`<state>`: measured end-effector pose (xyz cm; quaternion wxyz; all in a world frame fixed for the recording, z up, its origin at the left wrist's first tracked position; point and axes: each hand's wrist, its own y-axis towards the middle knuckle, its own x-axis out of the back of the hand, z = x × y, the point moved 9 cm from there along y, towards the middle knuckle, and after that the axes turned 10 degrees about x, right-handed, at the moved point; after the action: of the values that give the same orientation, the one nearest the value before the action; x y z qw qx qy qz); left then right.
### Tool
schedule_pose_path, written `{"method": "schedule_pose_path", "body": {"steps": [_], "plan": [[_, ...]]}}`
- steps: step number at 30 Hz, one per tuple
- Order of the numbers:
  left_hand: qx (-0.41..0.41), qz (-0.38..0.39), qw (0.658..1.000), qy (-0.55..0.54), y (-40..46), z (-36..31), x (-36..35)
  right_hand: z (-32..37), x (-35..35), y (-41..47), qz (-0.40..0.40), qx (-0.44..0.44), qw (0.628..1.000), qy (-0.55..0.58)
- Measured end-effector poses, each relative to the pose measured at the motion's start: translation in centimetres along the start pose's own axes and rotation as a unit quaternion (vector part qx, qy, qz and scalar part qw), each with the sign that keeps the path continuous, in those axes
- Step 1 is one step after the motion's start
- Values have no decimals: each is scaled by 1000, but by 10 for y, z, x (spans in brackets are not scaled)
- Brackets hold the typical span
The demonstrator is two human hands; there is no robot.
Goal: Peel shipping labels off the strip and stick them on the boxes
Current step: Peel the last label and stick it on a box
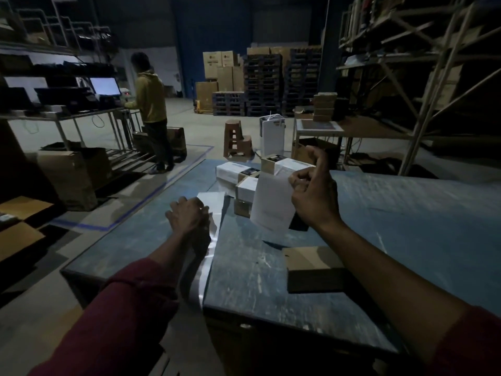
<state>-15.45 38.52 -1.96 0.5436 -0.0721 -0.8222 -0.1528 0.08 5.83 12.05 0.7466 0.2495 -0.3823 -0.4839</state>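
Note:
My right hand (311,194) pinches the top edge of a white shipping label (272,203), which hangs free in the air above the blue table (406,213). My left hand (188,215) holds the glossy backing strip (208,245), which runs down over the table's near edge. Behind the label, several small boxes (245,185) stand together on the table, some with white labels on top. A plain brown box (314,268) lies nearer to me, below my right forearm.
A person in a yellow hoodie (150,104) stands at a bench with lit screens at the left. Cardboard cartons (69,176) sit on the floor at the left. A stool (235,138), stacked pallets and metal racking lie beyond the table.

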Motion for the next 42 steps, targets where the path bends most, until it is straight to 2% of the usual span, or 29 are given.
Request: {"method": "schedule_pose_path", "body": {"steps": [3, 9, 11, 13, 14, 16, 18, 19, 21, 23, 26, 28, 32, 34, 37, 40, 42], "plan": [[-56, 73, 996, -5, -10, -2, -9, -9, 6, -8, 1, -14, 1000, -11], [-56, 39, 997, 46, -39, -3, 3, -20, 21, -23, 0, -38, 999, -24], [-54, 22, 998, 9, -52, -14, 18, -18, 28, -25, -5, -26, 999, -33], [-43, 41, 990, -126, -75, -32, 38, -15, 36, -28, -9, -10, 999, -47], [-19, 84, 971, -221, -90, -41, 45, -14, 39, -29, -14, 3, 998, -55], [57, 234, 894, -377, -132, -63, 47, -7, 45, -33, -29, 42, 996, -72], [107, 385, 807, -435, -175, -87, 40, 3, 51, -40, -40, 95, 991, -80], [117, 435, 768, -456, -191, -97, 38, 9, 54, -45, -41, 124, 988, -81], [125, 482, 719, -485, -208, -111, 38, 22, 59, -59, -42, 177, 980, -78], [127, 484, 708, -498, -215, -120, 41, 33, 65, -74, -45, 230, 969, -79], [133, 447, 719, -515, -222, -124, 48, 40, 67, -95, -26, 303, 947, -104], [125, 417, 716, -546, -225, -123, 52, 37, 72, -106, -12, 315, 944, -100], [39, 296, 737, -606, -226, -118, 68, 26, 105, -112, -38, 218, 975, -2], [21, 239, 736, -633, -230, -112, 72, 20, 119, -111, -64, 167, 984, 22], [6, 208, 731, -650, -239, -111, 70, -8, 126, -102, -81, 3, 994, 74], [-12, 197, 735, -648, -249, -117, 67, -34, 117, -99, -69, -159, 967, 188], [-26, 193, 744, -639, -255, -123, 64, -39, 111, -99, -62, -202, 950, 228]]}}
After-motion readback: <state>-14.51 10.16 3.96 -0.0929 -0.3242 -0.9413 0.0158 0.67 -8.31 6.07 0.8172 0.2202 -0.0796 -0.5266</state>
